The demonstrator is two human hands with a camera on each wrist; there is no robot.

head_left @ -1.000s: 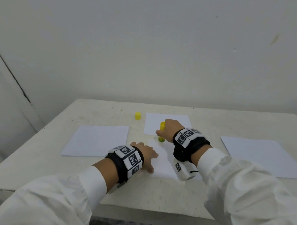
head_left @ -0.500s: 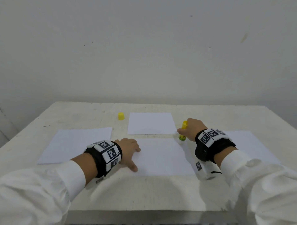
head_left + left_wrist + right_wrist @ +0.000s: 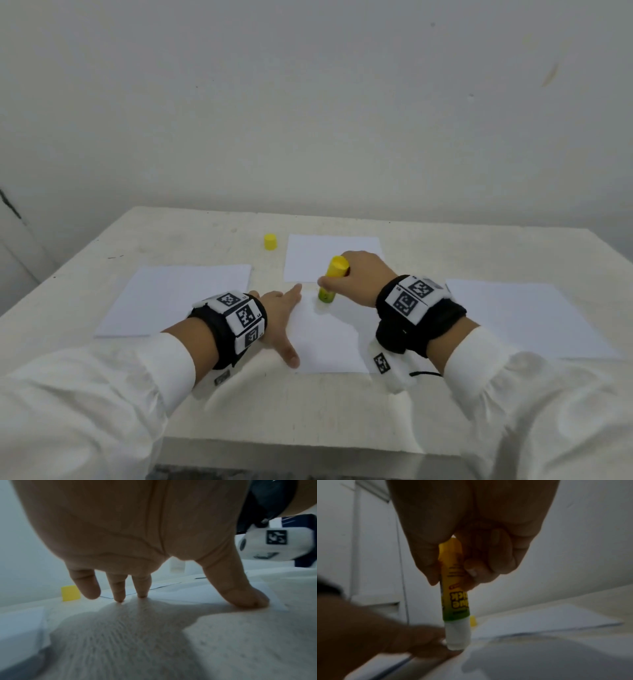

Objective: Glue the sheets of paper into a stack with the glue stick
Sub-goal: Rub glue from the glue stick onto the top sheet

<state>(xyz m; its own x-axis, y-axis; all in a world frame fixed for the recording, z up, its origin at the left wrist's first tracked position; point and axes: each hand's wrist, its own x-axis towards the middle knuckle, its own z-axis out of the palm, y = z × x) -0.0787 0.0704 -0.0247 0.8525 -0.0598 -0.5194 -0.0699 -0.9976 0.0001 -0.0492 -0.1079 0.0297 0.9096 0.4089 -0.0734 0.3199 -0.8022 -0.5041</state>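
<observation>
My right hand [image 3: 356, 277] grips an uncapped yellow and green glue stick [image 3: 331, 283] upright, its white tip [image 3: 458, 638] pressed on the far left part of the middle sheet [image 3: 329, 342]. My left hand [image 3: 279, 318] lies flat with spread fingers [image 3: 240, 592], holding down that sheet's left edge. Three more white sheets lie around: one to the left [image 3: 178, 298], one behind [image 3: 318, 253], one to the right [image 3: 524, 315].
The yellow cap [image 3: 270, 242] stands on the white table [image 3: 342, 404] behind the sheets, left of the far sheet; it also shows in the left wrist view as the cap [image 3: 70, 593]. A pale wall rises right behind the table.
My right hand has slid the glue stick left along the middle sheet's far edge, from its right corner toward my left hand. My left hand stays pressed on the sheet.
</observation>
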